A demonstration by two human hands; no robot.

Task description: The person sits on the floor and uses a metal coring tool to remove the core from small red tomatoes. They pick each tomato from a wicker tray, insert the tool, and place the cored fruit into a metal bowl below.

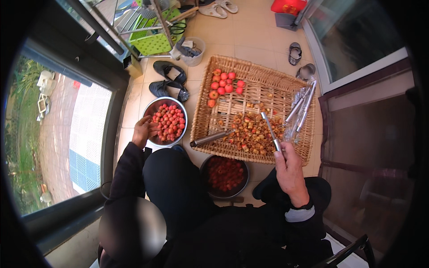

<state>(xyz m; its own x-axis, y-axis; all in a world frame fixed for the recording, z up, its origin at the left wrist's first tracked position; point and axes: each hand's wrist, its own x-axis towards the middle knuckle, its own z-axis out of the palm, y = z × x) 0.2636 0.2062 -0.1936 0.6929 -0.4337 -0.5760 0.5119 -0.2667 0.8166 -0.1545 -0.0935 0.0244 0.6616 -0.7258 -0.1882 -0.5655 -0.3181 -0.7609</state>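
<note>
My left hand [144,131] reaches over the left rim of a steel bowl [147,110] full of small red fruits [169,122], its fingertips at the fruits; whether it grips one cannot be told. My right hand [289,165] holds a slim metal coring tool [270,130], its tip pointing up and left over a rectangular wicker basket [256,72]. Whole red fruits [223,83] lie in the basket's upper left, and a heap of cut scraps [256,134] lies in its lower part. A metal-handled tool [212,137] rests across the lower left rim.
A dark bowl [248,174] of red fruits stands between my knees. More metal tools in clear plastic [303,104] lie at the basket's right side. Beyond stand black shoes [169,80], a plastic bucket [197,60] and a green basket [150,43] on a rack. Glass doors flank both sides.
</note>
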